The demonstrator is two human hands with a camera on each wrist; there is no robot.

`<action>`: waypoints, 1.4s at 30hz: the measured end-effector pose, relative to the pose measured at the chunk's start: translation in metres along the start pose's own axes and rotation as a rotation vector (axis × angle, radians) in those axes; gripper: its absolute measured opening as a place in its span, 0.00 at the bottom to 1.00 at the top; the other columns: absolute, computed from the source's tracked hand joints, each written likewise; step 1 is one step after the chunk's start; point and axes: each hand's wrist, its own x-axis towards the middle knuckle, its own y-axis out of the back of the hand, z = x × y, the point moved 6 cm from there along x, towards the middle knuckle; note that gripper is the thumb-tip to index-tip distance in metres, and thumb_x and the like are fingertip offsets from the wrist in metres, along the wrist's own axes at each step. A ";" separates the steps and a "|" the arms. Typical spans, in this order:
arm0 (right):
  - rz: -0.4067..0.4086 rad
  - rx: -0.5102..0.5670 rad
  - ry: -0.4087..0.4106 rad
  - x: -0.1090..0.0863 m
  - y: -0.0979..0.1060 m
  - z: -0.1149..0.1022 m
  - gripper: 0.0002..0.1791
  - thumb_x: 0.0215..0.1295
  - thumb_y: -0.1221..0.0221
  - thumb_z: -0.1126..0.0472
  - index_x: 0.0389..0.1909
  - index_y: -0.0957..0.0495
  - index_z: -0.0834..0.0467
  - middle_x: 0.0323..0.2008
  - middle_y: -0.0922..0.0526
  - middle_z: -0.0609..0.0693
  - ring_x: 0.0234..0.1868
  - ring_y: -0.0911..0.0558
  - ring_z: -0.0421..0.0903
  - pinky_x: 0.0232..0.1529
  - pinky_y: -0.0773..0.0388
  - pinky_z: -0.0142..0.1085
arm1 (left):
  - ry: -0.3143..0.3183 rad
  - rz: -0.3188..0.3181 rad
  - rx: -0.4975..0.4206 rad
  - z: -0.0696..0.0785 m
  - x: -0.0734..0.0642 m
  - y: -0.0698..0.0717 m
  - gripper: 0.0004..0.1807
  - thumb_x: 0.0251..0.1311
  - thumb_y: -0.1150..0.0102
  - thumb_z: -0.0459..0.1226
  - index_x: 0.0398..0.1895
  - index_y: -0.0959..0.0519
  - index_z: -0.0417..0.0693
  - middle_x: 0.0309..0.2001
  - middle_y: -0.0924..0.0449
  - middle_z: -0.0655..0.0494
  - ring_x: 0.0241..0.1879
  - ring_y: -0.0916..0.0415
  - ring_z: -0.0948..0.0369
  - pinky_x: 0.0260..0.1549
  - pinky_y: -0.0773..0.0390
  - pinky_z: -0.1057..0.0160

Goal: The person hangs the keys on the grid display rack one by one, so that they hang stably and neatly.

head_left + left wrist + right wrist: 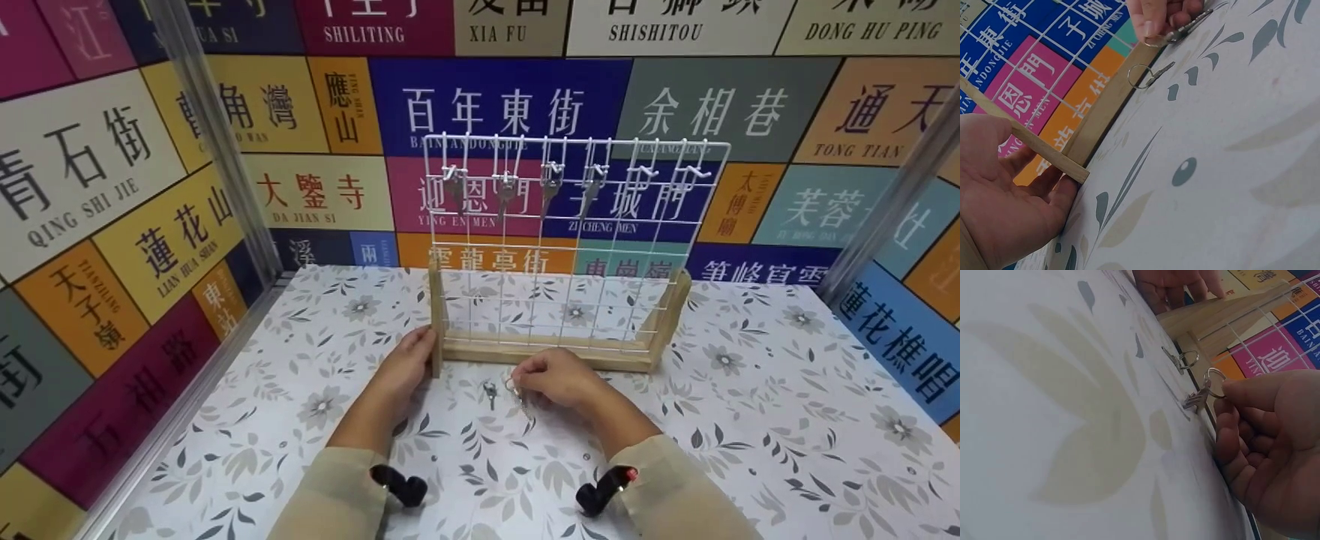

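Observation:
My right hand (pixel 559 379) pinches a key ring between thumb and fingertips, low over the table in front of the rack. From that ring hangs a silver key (pixel 1199 397), its tip pointing down toward the tabletop. Just left of it, a second key (pixel 491 393) with its own ring lies on the table. My left hand (pixel 405 367) grips the left wooden upright (pixel 1050 152) of the white wire grid rack (pixel 574 223). Several keys (pixel 551 184) hang from hooks along the upper part of the grid; the two rightmost hooks (pixel 690 177) hold none.
A wooden base bar (pixel 547 356) joins the rack's two side pieces. Beneath everything is a floral-patterned tabletop (pixel 757 442). Colourful panels (pixel 502 97) with printed place names stand behind and at both sides, with clear corner posts (pixel 225 142).

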 end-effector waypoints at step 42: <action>0.629 0.716 0.477 -0.110 0.201 -0.166 0.16 0.71 0.29 0.55 0.49 0.14 0.64 0.34 0.15 0.52 0.32 0.20 0.46 0.33 0.15 0.30 | 0.037 0.025 -0.005 -0.001 0.001 0.000 0.28 0.82 0.52 0.57 0.79 0.30 0.61 0.77 0.28 0.51 0.81 0.36 0.51 0.84 0.42 0.48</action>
